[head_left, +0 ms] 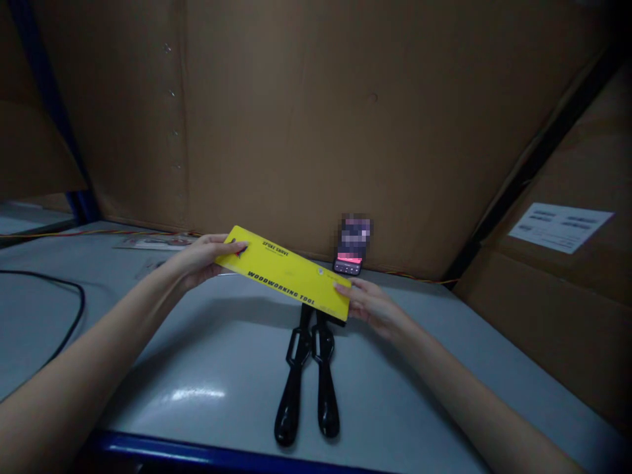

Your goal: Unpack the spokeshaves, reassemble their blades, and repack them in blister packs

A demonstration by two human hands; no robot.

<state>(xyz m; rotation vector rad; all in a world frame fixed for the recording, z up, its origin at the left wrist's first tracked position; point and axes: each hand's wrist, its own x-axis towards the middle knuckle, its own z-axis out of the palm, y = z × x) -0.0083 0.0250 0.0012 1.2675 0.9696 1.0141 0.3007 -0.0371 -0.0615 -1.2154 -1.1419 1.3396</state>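
A flat yellow card (286,271), printed "SPOKE SHAVE" and "WOODWORKING TOOL", is held above the table between both hands, sloping down to the right. My left hand (207,258) pinches its left end, thumb on the printed face. At the other end my right hand (368,303) grips the card, thumb on top and fingers behind. Below it, two black spokeshaves lie side by side, a left one (289,395) and a right one (326,388), their handles pointing toward me. The card covers their far ends.
Behind, a phone (349,247) with a lit screen leans against a cardboard wall (276,131). A flat printed packet (155,243) lies at the back left, and a black cable (81,303) curves along the left. A labelled cardboard box (557,296) borders the right side.
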